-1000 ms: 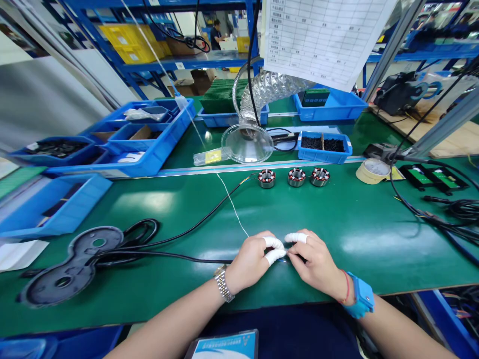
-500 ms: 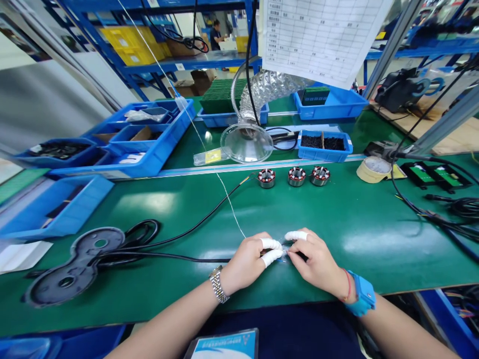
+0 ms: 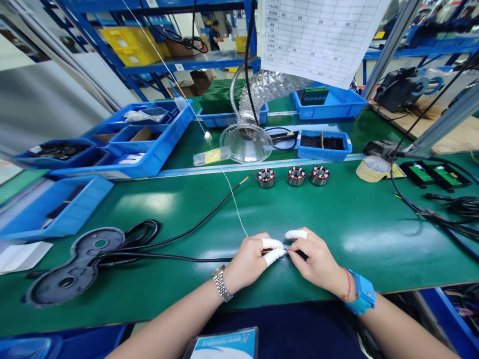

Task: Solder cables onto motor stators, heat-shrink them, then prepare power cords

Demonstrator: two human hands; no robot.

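Note:
My left hand [image 3: 250,260], with white covers on thumb and index finger, is closed on thin wires at the end of a black cable [image 3: 198,259]. Right beside it, my right hand [image 3: 313,255] pinches at the same wire ends, its index finger also covered in white. The exact contact is too small to make out. From above, a thin whitish strand [image 3: 236,204] runs down behind my left hand. At left lies a grey figure-eight metal housing [image 3: 80,259] from which the black cables come. A second cable leads to one of three copper-wound stators [image 3: 266,178] standing in a row.
A clear funnel on a foil duct [image 3: 246,143] stands behind the stators. Blue bins [image 3: 325,146] line the back and left. A tape roll [image 3: 373,169], green boards in black frames [image 3: 436,175] and dark cables [image 3: 456,207] lie at right. A paper sheet [image 3: 322,37] hangs above.
The whitish strand has swung slightly to the right. My fingers have shifted only a little, and more of the wires shows between the left fingertips.

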